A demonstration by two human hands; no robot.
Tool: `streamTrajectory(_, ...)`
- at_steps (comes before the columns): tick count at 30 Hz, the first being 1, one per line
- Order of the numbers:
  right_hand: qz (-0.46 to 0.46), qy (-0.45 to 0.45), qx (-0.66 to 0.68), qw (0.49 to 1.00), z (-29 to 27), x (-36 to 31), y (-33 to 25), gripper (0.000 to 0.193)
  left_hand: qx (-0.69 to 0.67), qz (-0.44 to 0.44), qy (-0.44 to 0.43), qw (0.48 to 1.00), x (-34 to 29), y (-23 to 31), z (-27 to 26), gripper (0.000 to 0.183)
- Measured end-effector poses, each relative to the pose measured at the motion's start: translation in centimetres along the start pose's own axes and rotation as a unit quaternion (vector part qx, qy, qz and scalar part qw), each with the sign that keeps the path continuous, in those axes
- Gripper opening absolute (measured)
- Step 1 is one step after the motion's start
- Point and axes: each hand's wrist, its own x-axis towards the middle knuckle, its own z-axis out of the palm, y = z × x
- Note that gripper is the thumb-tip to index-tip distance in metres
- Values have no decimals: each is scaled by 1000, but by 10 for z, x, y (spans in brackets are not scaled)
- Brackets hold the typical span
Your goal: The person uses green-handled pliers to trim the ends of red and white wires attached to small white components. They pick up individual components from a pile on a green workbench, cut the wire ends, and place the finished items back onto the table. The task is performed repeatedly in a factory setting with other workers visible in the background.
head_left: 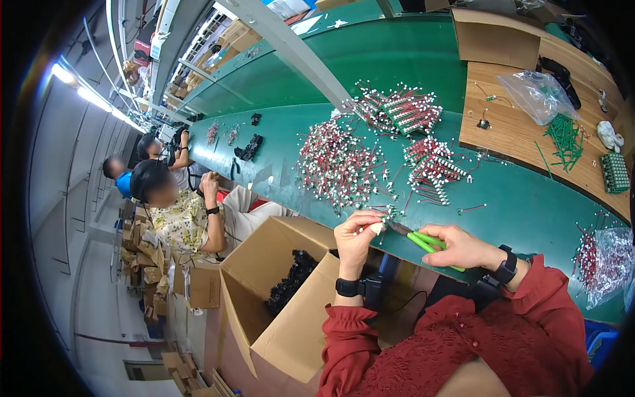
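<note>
Carton (301,334) and wires (338,159) near left fingers (361,218) tight on connector (389,215), right fingers (439,231) around pliers (421,243)

On the tabletop (238,175), a heap (340,162) lies beyond the left grip (354,237), which has a connector (389,213) at its fingertips. Right of the heap is the front bundle (433,165); behind that, the rear bundle (403,109) lies near the foot of the post (284,49). The pliers (425,243) are in the right grip (460,248), above the near edge. Left of the left grip stands a carton (297,337) with parts (294,278) in it; co-workers (182,228) are beyond it. At right rear, a second tabletop (489,135) carries a bag (536,96), sticks (565,142) before it and a block (615,173) farther right. Another bag (614,255) lies at far right (wires (585,258) beside it).
</note>
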Motion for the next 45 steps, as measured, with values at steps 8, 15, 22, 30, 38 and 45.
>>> streamTrajectory(8, 123, -109, 483, 860, 4, 5, -5, 28, -264, -119, 72, 955, 8, -7, 10, 11)
streamTrajectory(15, 218, -86, 521, 821, -2, 34, -28, 40, -129, -155, 161, 966, 21, -4, 3, 33)
streamTrajectory(22, 231, -152, 537, 797, -19, -24, -4, 41, 226, -86, 57, 969, 5, 4, 1, 33)
streamTrajectory(30, 180, -192, 598, 757, -25, -67, 32, 56, 181, -136, -80, 971, 29, -11, 8, 42)
streamTrajectory(38, 104, -110, 638, 755, -33, -76, 38, 57, 277, -149, -20, 949, 39, -7, 52, 23)
streamTrajectory(45, 112, -12, 681, 724, -43, -74, 29, 45, 294, -158, -81, 939, 29, -24, 90, 11)
